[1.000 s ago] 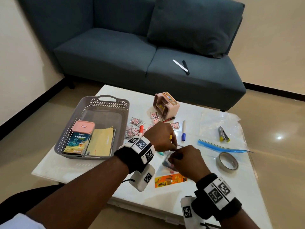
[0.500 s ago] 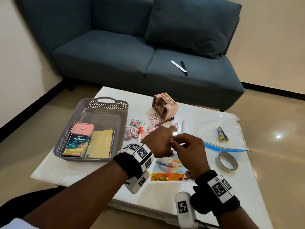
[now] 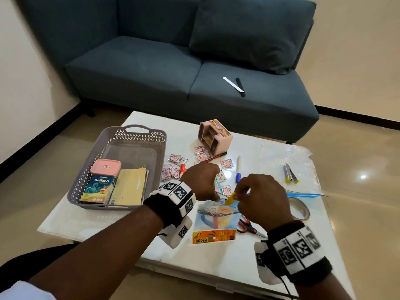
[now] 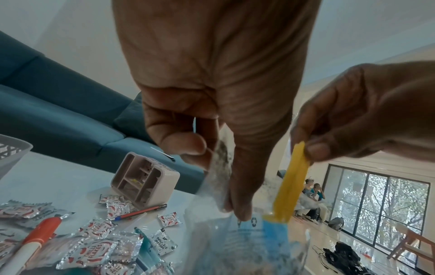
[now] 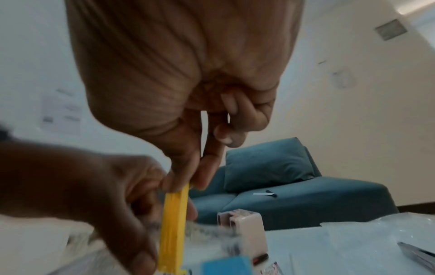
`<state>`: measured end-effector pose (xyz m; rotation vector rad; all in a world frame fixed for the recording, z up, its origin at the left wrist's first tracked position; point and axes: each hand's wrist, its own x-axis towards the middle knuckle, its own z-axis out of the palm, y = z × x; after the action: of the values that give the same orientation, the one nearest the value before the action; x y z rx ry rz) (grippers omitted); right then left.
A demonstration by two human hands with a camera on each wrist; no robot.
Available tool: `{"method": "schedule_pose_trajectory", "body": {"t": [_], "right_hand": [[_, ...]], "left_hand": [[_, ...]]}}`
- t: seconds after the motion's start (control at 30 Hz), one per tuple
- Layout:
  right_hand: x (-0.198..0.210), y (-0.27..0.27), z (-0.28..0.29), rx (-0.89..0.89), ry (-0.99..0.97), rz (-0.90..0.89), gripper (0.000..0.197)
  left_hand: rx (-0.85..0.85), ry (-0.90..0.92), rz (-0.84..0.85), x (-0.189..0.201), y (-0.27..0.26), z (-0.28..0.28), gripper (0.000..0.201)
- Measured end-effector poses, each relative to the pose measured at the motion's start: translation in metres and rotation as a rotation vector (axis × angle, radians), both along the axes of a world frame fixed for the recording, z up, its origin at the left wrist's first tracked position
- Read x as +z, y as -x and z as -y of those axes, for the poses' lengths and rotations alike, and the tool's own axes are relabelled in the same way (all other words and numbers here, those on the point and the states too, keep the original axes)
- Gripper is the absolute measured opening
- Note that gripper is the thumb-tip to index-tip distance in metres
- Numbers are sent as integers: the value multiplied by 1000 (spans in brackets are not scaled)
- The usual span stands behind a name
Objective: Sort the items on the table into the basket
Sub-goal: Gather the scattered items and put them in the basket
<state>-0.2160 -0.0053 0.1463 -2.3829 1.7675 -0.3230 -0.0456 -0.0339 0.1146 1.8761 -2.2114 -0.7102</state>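
Observation:
A grey perforated basket (image 3: 86, 174) stands at the table's left and holds a pink-lidded box, a Koflet-H carton and a yellow envelope. At the table's middle my left hand (image 3: 213, 197) pinches the rim of a clear plastic pack (image 3: 216, 215) with a blue-and-orange card. In the left wrist view the fingertips (image 4: 188, 143) grip that film (image 4: 221, 167). My right hand (image 3: 237, 192) pinches the top of a yellow clip (image 3: 229, 199), which hangs at the pack's mouth. The same yellow clip (image 4: 290, 184) (image 5: 174, 227) appears in both wrist views.
Chilli-flake sachets (image 3: 175, 159), a red marker (image 3: 183, 168), a blue-capped pen (image 3: 238, 169) and a tipped pink organiser (image 3: 214, 136) lie behind my hands. Red scissors (image 3: 246, 226), a tape roll (image 3: 300, 210) and a clear zip bag with a grey-yellow tool (image 3: 291, 176) lie right. A blue sofa stands beyond.
Both hands rose off the table with the clear pack, then drew slightly apart. The yellow clip now shows at full length in the right hand's pinch.

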Motion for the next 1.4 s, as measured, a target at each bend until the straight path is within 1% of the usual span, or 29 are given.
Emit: {"method": "schedule_pose_trajectory", "body": {"t": [0.1, 0.17, 0.2, 0.27, 0.3, 0.33, 0.37, 0.43, 0.47, 0.5, 0.53, 0.57, 0.6, 0.63, 0.67, 0.73, 0.77, 0.93, 0.97, 1.0, 1.03, 1.13, 1.17, 1.2, 1.27, 1.33, 1.4], "right_hand": [[-19, -12, -1, 51, -97, -126, 17], [-31, -17, -2, 67, -109, -169, 18], [-37, -20, -3, 66, -94, -175, 21], [-50, -20, 0, 45, -63, -175, 27], [-53, -18, 3, 19, -79, -126, 29], [-56, -11, 7, -17, -119, -36, 30], [-59, -2, 13, -61, -161, 98, 28], [-62, 25, 31, -207, -222, 505, 20], [-64, 39, 40, -318, -229, 674, 17], [-70, 51, 49, -425, -251, 740, 14], [-79, 60, 59, -501, -278, 699, 11], [-93, 66, 69, -525, -321, 557, 10], [-109, 67, 77, -528, -373, 371, 19], [-125, 64, 84, -548, -402, 222, 32], [-140, 61, 91, -575, -428, 152, 43], [-159, 53, 99, -613, -454, 165, 56], [-168, 50, 103, -635, -461, 189, 58], [-184, 42, 109, -686, -500, 182, 39], [-186, 45, 109, -677, -477, 205, 38], [-189, 49, 110, -668, -437, 267, 38], [-185, 53, 109, -647, -367, 375, 40], [-134, 47, 92, -582, -50, 930, 53], [-110, 40, 84, -512, 38, 1032, 52], [-87, 32, 76, -412, 132, 1028, 48], [-47, 19, 57, -175, 277, 937, 37], [-25, 10, 36, 48, 325, 837, 31], [-19, 7, 17, 229, 310, 669, 26]], "left_hand": [[13, 17, -18, 0, 1, 0, 77], [12, 14, -32, -1, 0, 1, 73], [5, 6, -34, -1, 0, 1, 68], [-21, -16, -43, -1, -2, 2, 47], [-36, -22, -47, -2, -3, 3, 34], [-47, -21, -48, -2, -4, 3, 24], [-48, -12, -44, -3, -5, 3, 18], [-30, 4, -48, -5, -8, 3, 16], [-19, 3, -57, -7, -10, 3, 17], [-10, 1, -68, -10, -12, 3, 17], [-7, -1, -74, -13, -13, 3, 18], [-7, -2, -78, -16, -13, 3, 19], [-6, -1, -80, -19, -13, 4, 20], [-7, 0, -88, -21, -13, 4, 22], [-7, 1, -101, -23, -13, 6, 23], [-9, 0, -132, -25, -13, 8, 24], [-10, -3, -142, -25, -13, 9, 24], [-6, 5, -130, -30, -14, 16, 25], [-5, 2, -122, -31, -14, 17, 26], [-6, -2, -118, -31, -15, 18, 26], [-10, -9, -117, -31, -15, 19, 26], [-14, -40, -136, -27, -17, 22, 24], [-12, -54, -149, -26, -18, 22, 23], [-13, -65, -154, -25, -18, 22, 23], [-16, -81, -150, -22, -19, 21, 22], [-18, -79, -148, -16, -18, 18, 22], [-23, -58, -147, -8, -18, 15, 20]]}}
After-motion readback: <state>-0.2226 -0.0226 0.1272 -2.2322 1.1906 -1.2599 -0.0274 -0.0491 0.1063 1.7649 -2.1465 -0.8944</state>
